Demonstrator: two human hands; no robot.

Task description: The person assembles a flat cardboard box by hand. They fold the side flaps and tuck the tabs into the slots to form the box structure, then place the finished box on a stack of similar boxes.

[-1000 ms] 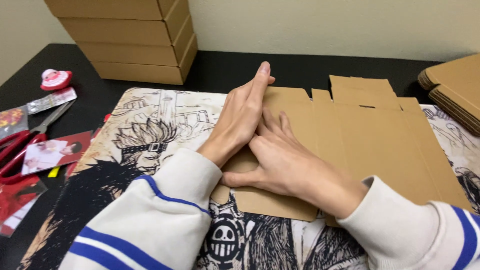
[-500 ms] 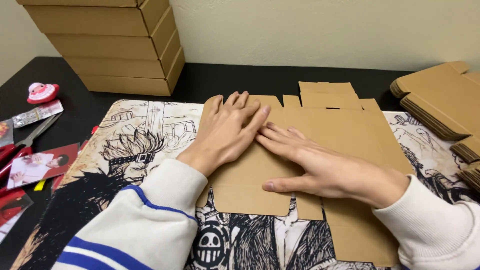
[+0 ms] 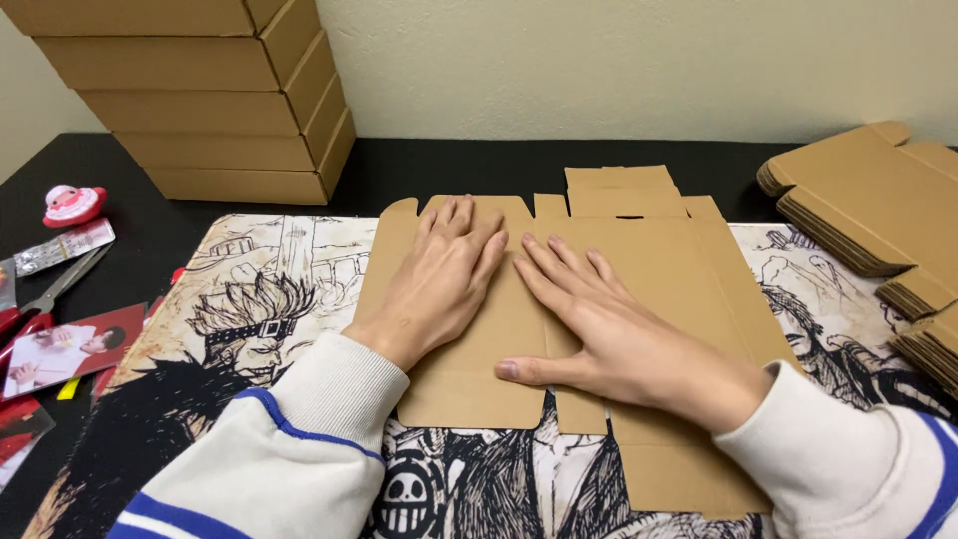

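My one head camera looks down and forward, close over the mat (image 3: 249,299); the wall (image 3: 639,70) stands far.

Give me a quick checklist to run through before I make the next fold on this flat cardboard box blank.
1. Cardboard blank lies flat on the printed mat: ok.
2. Left hand pressing flat on the left panel: ok.
3. Right hand flat on the middle, fingers spread: ok.
4. Top flaps free of other things: ok.
5. Scissors away from the blank: ok.
6. Crease lines fully pre-scored: cannot tell.
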